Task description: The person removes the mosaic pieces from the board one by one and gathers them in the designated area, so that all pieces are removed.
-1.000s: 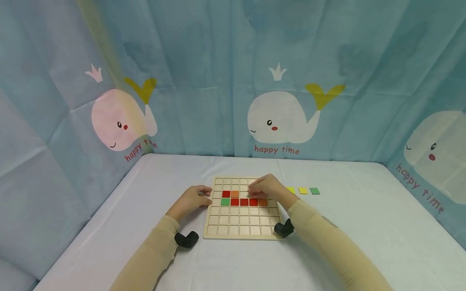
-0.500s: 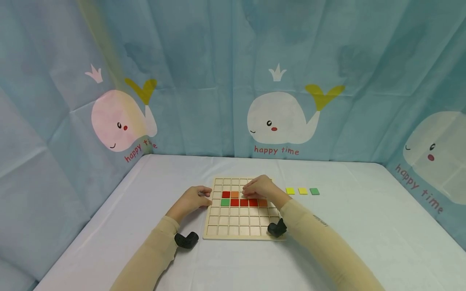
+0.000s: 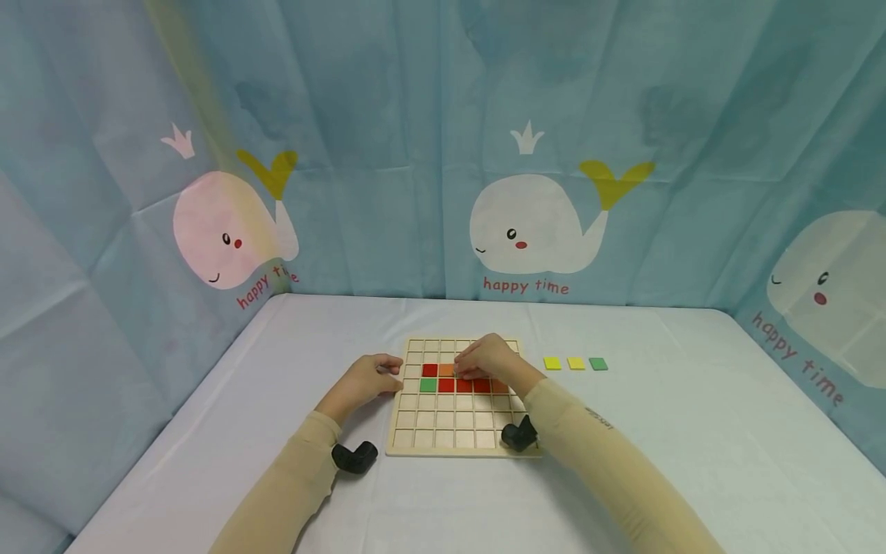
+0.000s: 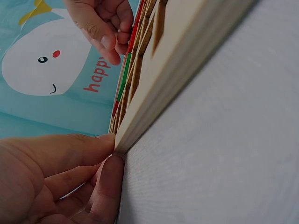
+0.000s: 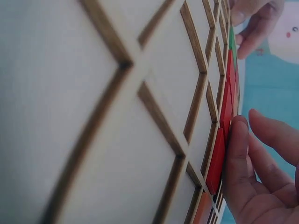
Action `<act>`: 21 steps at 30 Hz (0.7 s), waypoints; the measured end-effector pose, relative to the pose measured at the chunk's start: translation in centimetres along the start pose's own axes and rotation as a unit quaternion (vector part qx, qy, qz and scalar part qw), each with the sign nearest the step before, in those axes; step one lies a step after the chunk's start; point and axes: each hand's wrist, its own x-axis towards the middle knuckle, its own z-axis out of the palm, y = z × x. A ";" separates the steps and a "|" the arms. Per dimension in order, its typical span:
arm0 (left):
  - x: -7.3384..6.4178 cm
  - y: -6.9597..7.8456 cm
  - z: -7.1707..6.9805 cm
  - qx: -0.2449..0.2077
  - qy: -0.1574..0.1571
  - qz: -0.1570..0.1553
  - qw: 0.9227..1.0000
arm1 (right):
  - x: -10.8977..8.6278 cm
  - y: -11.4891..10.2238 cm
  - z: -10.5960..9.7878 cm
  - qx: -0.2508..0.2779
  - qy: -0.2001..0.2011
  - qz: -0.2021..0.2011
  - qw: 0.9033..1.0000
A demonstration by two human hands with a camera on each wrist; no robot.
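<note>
A pale wooden grid board (image 3: pixel 429 440) lies on the white table. My left hand (image 3: pixel 363 383) holds its left edge; in the left wrist view the thumb and a finger (image 4: pixel 108 179) meet at the rim. My right hand (image 3: pixel 490 358) is over the upper half, fingertips close beside an orange tile (image 3: pixel 446 370). The right wrist view shows this hand's thumb (image 5: pixel 239 140) at the board and a gap to another finger, with no tile visible between. A green tile (image 3: pixel 428 385) and several red tiles (image 3: pixel 446 385) fill one row; another red tile (image 3: pixel 430 370) lies above the green.
Right of the board lie two yellow tiles, a nearer yellow tile (image 3: pixel 551 363) and a farther yellow tile (image 3: pixel 576 363), beside a green tile (image 3: pixel 598 364). A blue whale-print curtain (image 3: pixel 415 154) hangs behind the table (image 3: pixel 657 431). Black wrist devices (image 3: pixel 355 457) sit at both sleeves.
My right hand has moved left across the board to beside the orange tile, uncovering the yellow tiles on the table. The left hand stays at the board's edge.
</note>
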 end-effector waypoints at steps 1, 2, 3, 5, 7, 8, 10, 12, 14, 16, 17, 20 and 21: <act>0.0 0.0 0.0 0.001 0.001 0.000 1.000 | 0.0 0.0 0.0 -0.004 -0.001 0.001 1.000; 0.0 0.0 0.0 0.003 0.001 0.001 1.000 | 0.0 0.0 0.0 -0.007 -0.001 0.001 1.000; 0.0 0.1 0.0 0.002 0.002 0.000 1.000 | 0.1 0.0 0.1 -0.011 -0.001 0.001 1.000; -0.1 0.1 0.0 0.001 0.001 0.001 1.000 | 0.0 -0.1 0.1 -0.014 -0.002 0.003 1.000; -0.1 0.1 0.1 0.002 -0.001 0.002 1.000 | 0.1 -0.1 0.2 -0.015 -0.001 0.004 1.000; -0.1 0.1 0.1 0.001 -0.002 0.002 1.000 | 0.1 -0.1 0.3 -0.017 0.000 0.003 1.000; -0.2 0.1 0.1 -0.002 -0.004 0.000 1.000 | 0.2 -0.1 0.3 -0.020 0.002 0.003 1.000; -0.2 0.1 0.1 -0.003 -0.005 0.000 1.000 | 0.1 -0.1 0.4 -0.026 0.006 -0.001 1.000; -0.3 0.2 0.1 -0.003 -0.005 0.000 1.000 | 0.2 0.0 0.5 -0.031 0.008 -0.005 0.999; -0.2 0.1 0.0 -0.002 -0.005 0.001 1.000 | 0.1 -0.1 0.6 -0.034 0.008 -0.009 0.999; -0.2 0.1 0.0 0.000 -0.005 0.002 1.000 | 0.1 -0.1 0.6 -0.034 0.009 -0.010 0.999; -0.1 0.1 0.0 0.002 -0.005 0.002 1.000 | 0.0 -0.2 0.6 -0.032 0.008 -0.011 0.999; -0.1 0.1 0.0 0.003 -0.005 0.003 1.000 | -0.1 -0.3 0.6 -0.031 0.009 -0.012 0.999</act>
